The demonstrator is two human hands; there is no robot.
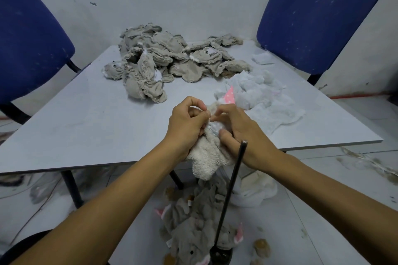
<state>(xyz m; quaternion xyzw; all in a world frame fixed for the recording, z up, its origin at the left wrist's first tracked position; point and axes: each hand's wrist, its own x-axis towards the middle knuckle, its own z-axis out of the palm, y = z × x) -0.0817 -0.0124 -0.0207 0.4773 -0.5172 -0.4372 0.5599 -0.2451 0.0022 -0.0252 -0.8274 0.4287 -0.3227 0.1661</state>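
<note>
A heap of grey toy skins (163, 58) lay at the far left of the bench (86, 127). At the near edge, the left hand (187, 122) pinched the top of a cream fleece skin (210, 157) with curled fingers. The right hand (239, 131) pinched the skin just beside it. White fleece pieces (262, 94) lay to the right.

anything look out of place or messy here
Yes: a heap of grey plush skins lies on the floor below the table's near edge, a white fabric bundle beside it, while similar skins are piled on the table. The cream plush skin that the left hand and right hand pinch looks fine.
</note>
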